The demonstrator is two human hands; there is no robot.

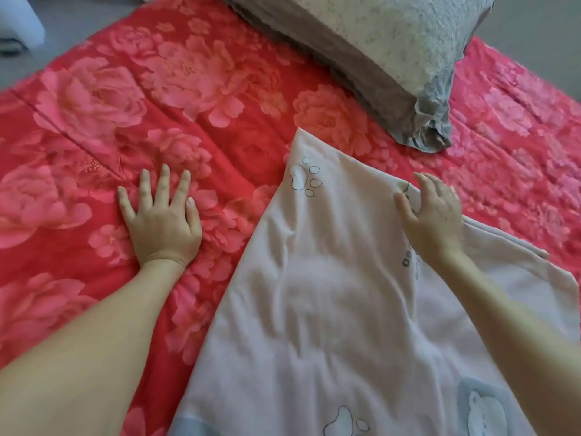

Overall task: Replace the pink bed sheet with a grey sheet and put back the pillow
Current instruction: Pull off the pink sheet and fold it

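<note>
Pale sheet [330, 294] lying under right hand [432, 215], fingers curling round bunched fold. Left hand [163, 221] pressing flat, fingers spread, on pink sheet [188, 89]. Pillow [377, 58] sitting beyond.

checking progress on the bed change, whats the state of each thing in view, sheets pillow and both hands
pink floral sheet: spread flat on the bed, not yet removed
pale paw-print sheet: partly laid over the pink one, creased, one corner lifted
pillow: lying on the pink sheet at the far side
left hand: open, flat on the pink sheet
right hand: gripping the pale sheet's edge
</note>
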